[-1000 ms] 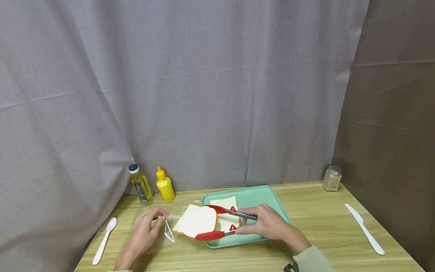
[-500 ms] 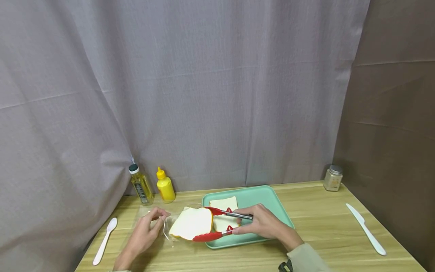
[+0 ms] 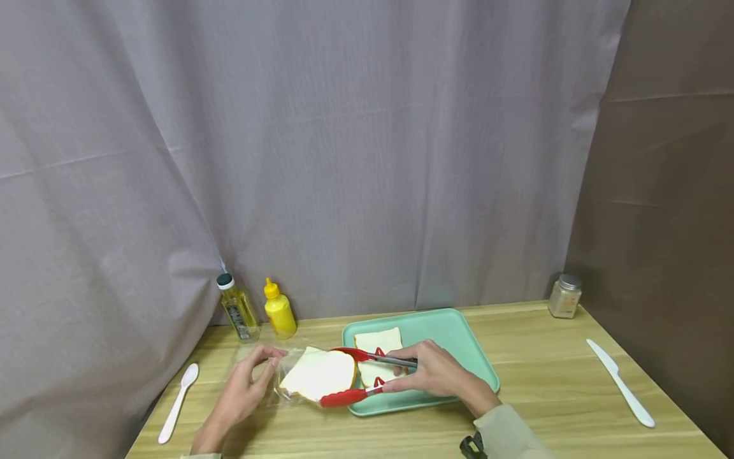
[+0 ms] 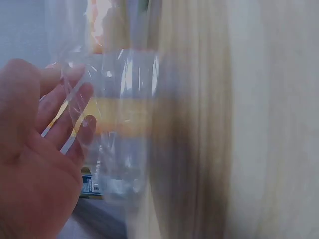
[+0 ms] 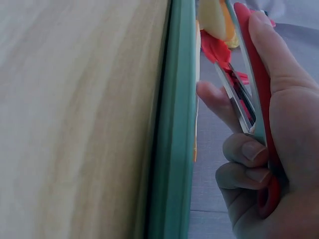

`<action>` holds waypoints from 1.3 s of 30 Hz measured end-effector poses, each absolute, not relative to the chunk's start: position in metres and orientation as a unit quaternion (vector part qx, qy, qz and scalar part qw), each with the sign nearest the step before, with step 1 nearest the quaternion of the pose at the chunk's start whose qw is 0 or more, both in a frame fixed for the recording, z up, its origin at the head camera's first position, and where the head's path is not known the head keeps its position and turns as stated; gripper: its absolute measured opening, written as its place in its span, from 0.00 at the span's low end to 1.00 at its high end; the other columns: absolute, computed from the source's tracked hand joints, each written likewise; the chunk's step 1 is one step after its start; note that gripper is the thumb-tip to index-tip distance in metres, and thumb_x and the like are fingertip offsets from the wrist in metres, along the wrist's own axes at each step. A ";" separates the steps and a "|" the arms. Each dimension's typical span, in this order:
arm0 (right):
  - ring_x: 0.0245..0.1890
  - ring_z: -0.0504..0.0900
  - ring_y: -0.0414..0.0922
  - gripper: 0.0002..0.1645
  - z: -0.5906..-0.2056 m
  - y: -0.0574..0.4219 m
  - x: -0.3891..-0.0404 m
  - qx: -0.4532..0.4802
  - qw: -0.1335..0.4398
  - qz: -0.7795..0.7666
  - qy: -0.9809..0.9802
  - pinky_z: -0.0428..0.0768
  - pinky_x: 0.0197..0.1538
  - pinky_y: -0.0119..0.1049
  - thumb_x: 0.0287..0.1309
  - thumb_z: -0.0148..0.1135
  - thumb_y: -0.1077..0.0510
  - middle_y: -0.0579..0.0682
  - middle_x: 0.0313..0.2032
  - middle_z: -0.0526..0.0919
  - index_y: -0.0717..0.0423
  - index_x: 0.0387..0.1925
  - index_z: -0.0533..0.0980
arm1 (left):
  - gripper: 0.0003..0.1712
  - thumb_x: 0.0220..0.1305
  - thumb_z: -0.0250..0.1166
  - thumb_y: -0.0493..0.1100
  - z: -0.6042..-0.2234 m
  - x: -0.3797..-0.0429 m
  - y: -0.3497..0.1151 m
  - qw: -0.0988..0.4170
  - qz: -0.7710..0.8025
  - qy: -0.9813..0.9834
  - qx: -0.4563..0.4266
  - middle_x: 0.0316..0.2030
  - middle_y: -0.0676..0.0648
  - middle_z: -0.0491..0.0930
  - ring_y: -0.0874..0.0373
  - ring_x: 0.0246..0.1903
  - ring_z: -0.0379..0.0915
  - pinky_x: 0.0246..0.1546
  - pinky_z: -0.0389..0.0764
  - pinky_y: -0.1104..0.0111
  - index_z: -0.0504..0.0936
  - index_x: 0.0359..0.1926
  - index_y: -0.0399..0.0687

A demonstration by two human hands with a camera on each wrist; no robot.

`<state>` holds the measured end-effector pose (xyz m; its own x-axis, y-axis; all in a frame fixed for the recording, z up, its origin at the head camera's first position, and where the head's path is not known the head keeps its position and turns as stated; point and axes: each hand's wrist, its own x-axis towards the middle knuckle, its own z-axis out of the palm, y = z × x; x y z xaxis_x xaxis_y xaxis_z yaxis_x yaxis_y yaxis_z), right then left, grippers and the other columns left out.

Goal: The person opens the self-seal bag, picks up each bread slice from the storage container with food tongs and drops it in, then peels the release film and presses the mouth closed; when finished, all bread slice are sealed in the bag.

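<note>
My left hand (image 3: 243, 386) pinches the edge of a clear plastic bag (image 4: 127, 74) between thumb and fingers. In the right hand (image 3: 441, 376) is a pair of tongs (image 3: 343, 398) with red tips and metal arms; the right wrist view shows fingers and thumb curled round its red-edged handle (image 5: 262, 94). Between the tips sits a white slice of bread (image 3: 320, 375) with an orange-brown crust, its left part overlapping the bag's mouth. Behind the tongs, two more bread slices (image 3: 378, 339) lie on a green tray (image 3: 441, 331).
An oil bottle (image 3: 239, 312) and a yellow squeeze bottle (image 3: 280, 315) stand at the back left. A white spoon (image 3: 178, 405) lies at the left, a white knife (image 3: 622, 386) at the right. A spice jar (image 3: 564, 298) stands at the back right corner, before the grey curtain (image 3: 367, 159).
The right hand has moved left with the tongs and the bread slice, bringing the slice's left part to the bag's mouth. My left hand has stayed nearly in place, pinching the bag.
</note>
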<state>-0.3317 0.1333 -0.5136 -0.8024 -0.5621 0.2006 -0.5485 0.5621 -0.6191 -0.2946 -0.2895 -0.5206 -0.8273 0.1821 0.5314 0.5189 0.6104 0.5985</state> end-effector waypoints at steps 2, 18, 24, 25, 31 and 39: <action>0.23 0.69 0.29 0.29 -0.513 0.134 -0.334 -0.324 0.015 -0.359 0.875 0.65 0.24 0.25 0.54 0.77 0.24 0.30 0.27 0.84 0.37 0.46 0.89 | 0.06 0.76 0.66 0.33 -0.519 -0.295 -0.289 0.216 -0.393 -0.870 -0.206 0.53 0.55 0.91 0.53 0.57 0.87 0.65 0.86 0.60 0.84 0.47 0.48; 0.27 0.74 0.27 0.37 -0.513 0.122 -0.325 -0.312 -0.018 -0.335 0.889 0.70 0.27 0.26 0.51 0.77 0.21 0.24 0.31 0.85 0.31 0.59 0.87 | 0.04 0.77 0.67 0.36 -0.517 -0.298 -0.281 0.203 -0.401 -0.867 -0.214 0.53 0.52 0.91 0.52 0.57 0.87 0.64 0.86 0.50 0.86 0.48 0.46; 0.29 0.76 0.28 0.37 -0.512 0.115 -0.319 -0.315 -0.013 -0.348 0.883 0.72 0.28 0.26 0.51 0.77 0.22 0.25 0.32 0.87 0.30 0.59 0.86 | 0.03 0.78 0.65 0.37 -0.517 -0.297 -0.278 0.195 -0.426 -0.855 -0.222 0.54 0.51 0.90 0.53 0.57 0.86 0.65 0.86 0.53 0.85 0.48 0.48; 0.28 0.75 0.28 0.36 -0.511 0.113 -0.318 -0.317 -0.015 -0.346 0.883 0.72 0.28 0.26 0.51 0.77 0.22 0.26 0.32 0.88 0.31 0.58 0.87 | 0.03 0.79 0.65 0.38 -0.517 -0.297 -0.277 0.193 -0.428 -0.855 -0.222 0.55 0.52 0.90 0.54 0.57 0.86 0.65 0.86 0.54 0.85 0.48 0.49; 0.25 0.70 0.28 0.38 -0.510 0.103 -0.311 -0.305 -0.031 -0.342 0.888 0.68 0.26 0.27 0.50 0.77 0.21 0.28 0.32 0.87 0.34 0.57 0.88 | 0.03 0.79 0.65 0.39 -0.516 -0.296 -0.275 0.186 -0.434 -0.856 -0.209 0.55 0.53 0.90 0.55 0.59 0.85 0.66 0.85 0.61 0.85 0.48 0.49; 0.25 0.71 0.28 0.35 -0.513 0.086 -0.306 -0.309 -0.034 -0.339 0.888 0.70 0.26 0.27 0.50 0.76 0.20 0.26 0.30 0.85 0.32 0.53 0.88 | 0.04 0.79 0.66 0.39 -0.519 -0.293 -0.278 0.183 -0.443 -0.856 -0.191 0.53 0.52 0.90 0.56 0.58 0.85 0.66 0.85 0.63 0.86 0.49 0.50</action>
